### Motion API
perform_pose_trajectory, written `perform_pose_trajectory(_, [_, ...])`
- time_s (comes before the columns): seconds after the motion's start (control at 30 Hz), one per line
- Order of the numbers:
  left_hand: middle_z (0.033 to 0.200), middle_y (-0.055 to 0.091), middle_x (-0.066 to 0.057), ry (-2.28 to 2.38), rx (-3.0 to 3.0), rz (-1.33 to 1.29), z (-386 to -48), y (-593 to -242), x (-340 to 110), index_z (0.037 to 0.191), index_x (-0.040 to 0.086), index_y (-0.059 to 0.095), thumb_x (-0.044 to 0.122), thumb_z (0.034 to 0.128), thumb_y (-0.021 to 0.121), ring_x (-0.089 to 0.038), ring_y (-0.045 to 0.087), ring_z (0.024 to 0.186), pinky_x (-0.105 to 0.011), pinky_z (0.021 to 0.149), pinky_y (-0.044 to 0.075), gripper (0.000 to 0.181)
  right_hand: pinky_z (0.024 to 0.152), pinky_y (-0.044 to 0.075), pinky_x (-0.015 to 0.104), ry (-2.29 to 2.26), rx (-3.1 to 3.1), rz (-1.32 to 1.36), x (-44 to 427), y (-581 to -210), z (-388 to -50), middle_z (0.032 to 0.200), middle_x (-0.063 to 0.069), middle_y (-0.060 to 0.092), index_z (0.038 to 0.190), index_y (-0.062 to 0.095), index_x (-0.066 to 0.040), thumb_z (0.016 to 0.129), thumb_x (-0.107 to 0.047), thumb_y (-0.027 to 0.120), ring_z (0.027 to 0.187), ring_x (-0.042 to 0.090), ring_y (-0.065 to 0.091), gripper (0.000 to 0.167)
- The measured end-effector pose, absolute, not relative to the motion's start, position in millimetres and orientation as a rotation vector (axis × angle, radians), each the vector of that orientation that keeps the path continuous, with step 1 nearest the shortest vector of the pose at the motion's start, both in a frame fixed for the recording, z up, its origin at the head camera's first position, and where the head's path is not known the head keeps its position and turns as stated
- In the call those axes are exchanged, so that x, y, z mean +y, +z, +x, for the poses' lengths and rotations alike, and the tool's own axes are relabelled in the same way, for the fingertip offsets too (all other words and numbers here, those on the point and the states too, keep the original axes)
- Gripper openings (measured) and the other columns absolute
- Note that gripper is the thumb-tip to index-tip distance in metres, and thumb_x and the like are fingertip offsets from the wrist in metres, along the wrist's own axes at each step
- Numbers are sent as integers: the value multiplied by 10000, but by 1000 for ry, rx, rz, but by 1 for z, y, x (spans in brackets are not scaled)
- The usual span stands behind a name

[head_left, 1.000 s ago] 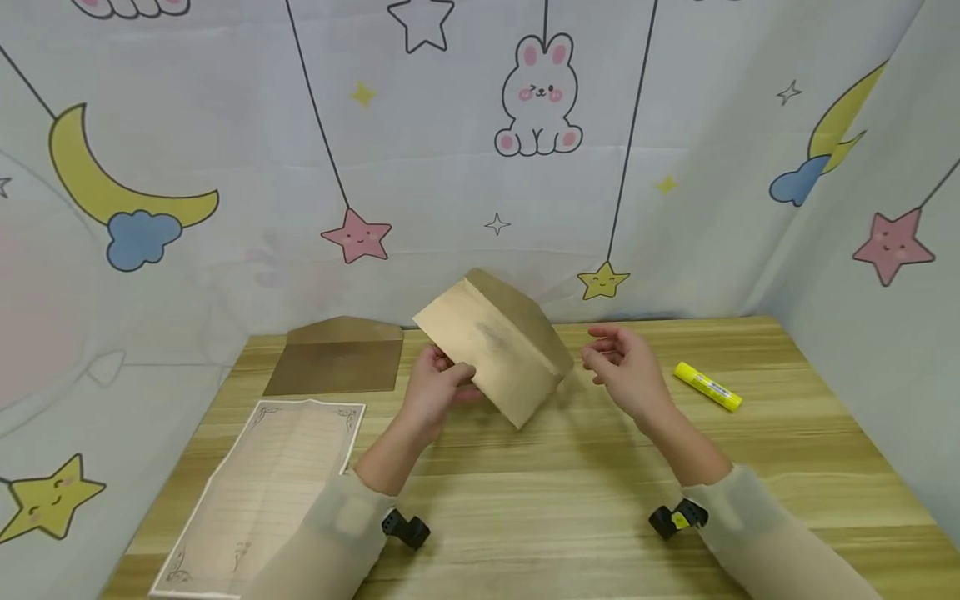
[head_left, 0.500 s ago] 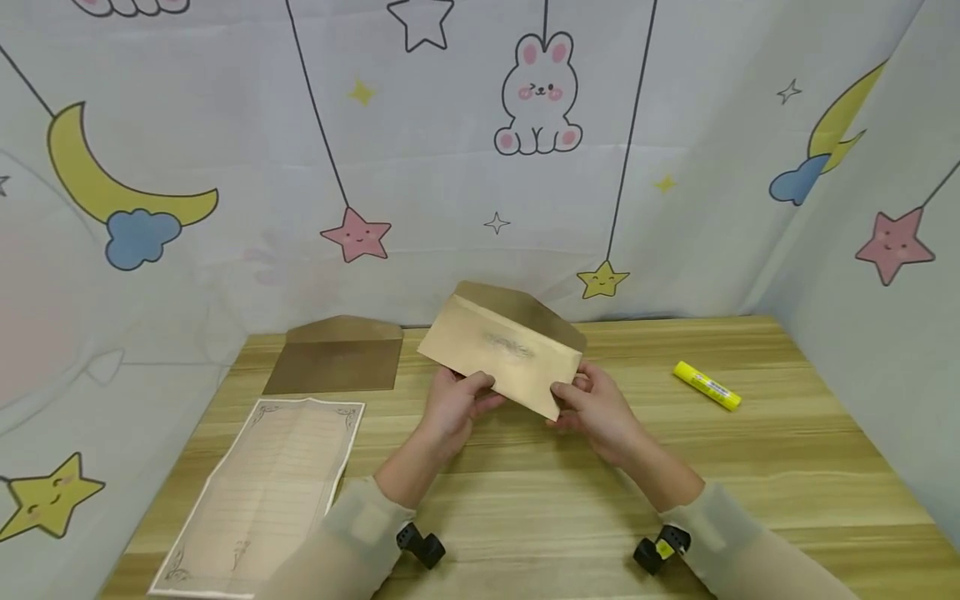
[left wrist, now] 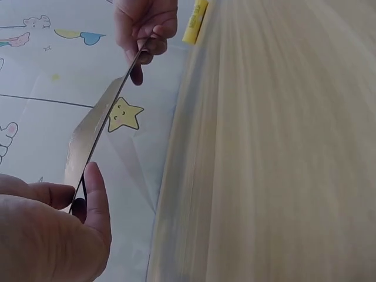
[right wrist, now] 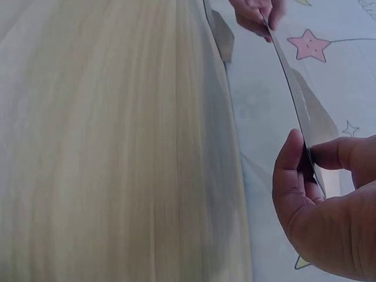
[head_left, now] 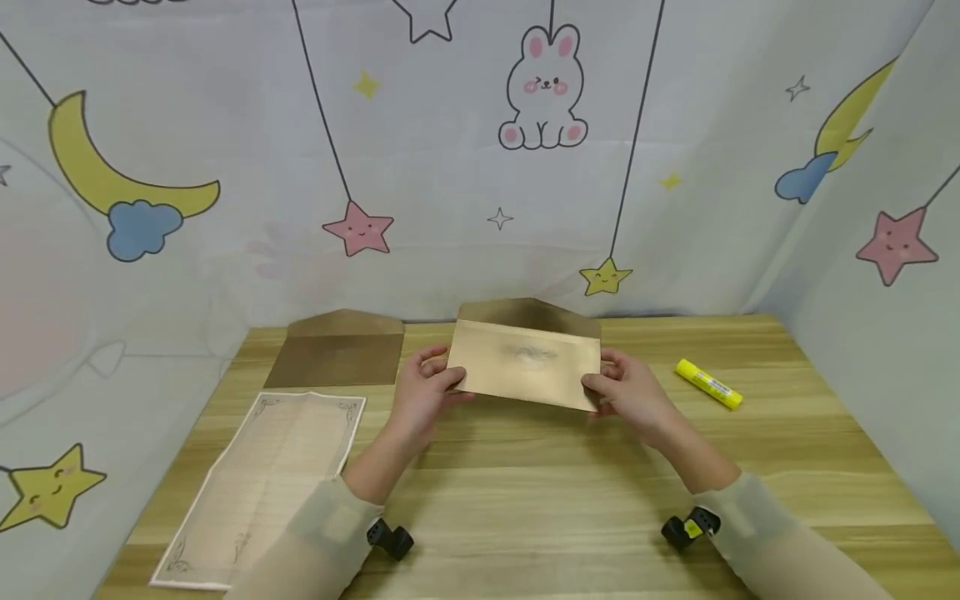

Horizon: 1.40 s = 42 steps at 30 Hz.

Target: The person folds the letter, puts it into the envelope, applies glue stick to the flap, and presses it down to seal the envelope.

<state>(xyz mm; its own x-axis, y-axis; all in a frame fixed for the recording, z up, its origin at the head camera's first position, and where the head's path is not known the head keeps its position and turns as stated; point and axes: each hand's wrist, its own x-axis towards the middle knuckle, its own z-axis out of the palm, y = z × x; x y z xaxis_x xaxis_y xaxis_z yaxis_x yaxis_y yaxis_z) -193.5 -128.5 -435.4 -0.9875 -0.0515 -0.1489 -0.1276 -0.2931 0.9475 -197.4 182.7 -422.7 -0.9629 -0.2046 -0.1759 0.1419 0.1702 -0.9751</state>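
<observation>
Envelope (head_left: pixel 517 375), flap (head_left: pixel 532 312) up, unsealed, pinched at its ends btwn L hand (head_left: pixel 422 390) & R hand (head_left: pixel 633 396), w/ letter sheet (head_left: pixel 277 450) lying outside near L and glue stick (head_left: pixel 708 384) untouched right of R.

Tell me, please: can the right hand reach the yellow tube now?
Probably yes: the yellow tube lies nearby, nothing between, though the right hand would first have to release the held envelope.
</observation>
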Motion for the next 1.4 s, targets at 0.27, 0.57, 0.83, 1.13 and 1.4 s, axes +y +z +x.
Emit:
perform_pose_trajectory(0.27, [953, 611, -116, 2082, 2248, -90, -191, -441, -143, 1453, -17, 550, -71, 930, 743, -174, 663, 695, -380, 633, 640, 560, 712, 606, 379, -1701, 2339, -142, 195, -425, -201, 919, 138, 674, 1516, 363, 68, 1026, -75, 688, 749, 214, 621, 605])
perform_pose_trajectory(0.57, [885, 675, -109, 1650, 2505, 31, -186, -445, -146, 1422, -32, 564, 29, 927, 798, -204, 644, 535, -337, 530, 581, 552, 645, 558, 341, -1432, 2545, -133, 197, -438, -200, 1046, 167, 609, 1408, 436, 56, 1011, -140, 727, 775, 240, 636, 530])
perform_pose_trajectory(0.83, [774, 672, -50, 1369, 2679, 92, -184, -445, -143, 1345, -73, 580, 80, 920, 819, -170, 634, 535, -320, 593, 555, 511, 650, 571, 347, -1241, 2644, -152, 190, -440, -201, 1062, 158, 635, 1338, 509, 64, 986, -108, 746, 755, 203, 658, 457])
perform_pose_trajectory(1.13, [775, 642, -17, 1153, 2790, 145, -186, -443, -137, 1290, -90, 608, 122, 899, 845, -156, 583, 663, -379, 727, 544, 504, 732, 522, 371, -1025, 2727, -167, 188, -439, -199, 1023, 125, 647, 1279, 554, 74, 969, -141, 774, 859, 243, 602, 437])
perform_pose_trajectory(1.4, [758, 631, -11, 1070, 2798, 136, -189, -444, -134, 1303, -73, 611, 155, 891, 866, -153, 579, 655, -343, 678, 517, 536, 766, 525, 383, -991, 2724, -143, 186, -438, -200, 1014, 112, 648, 1275, 569, 82, 954, -137, 790, 873, 243, 594, 447])
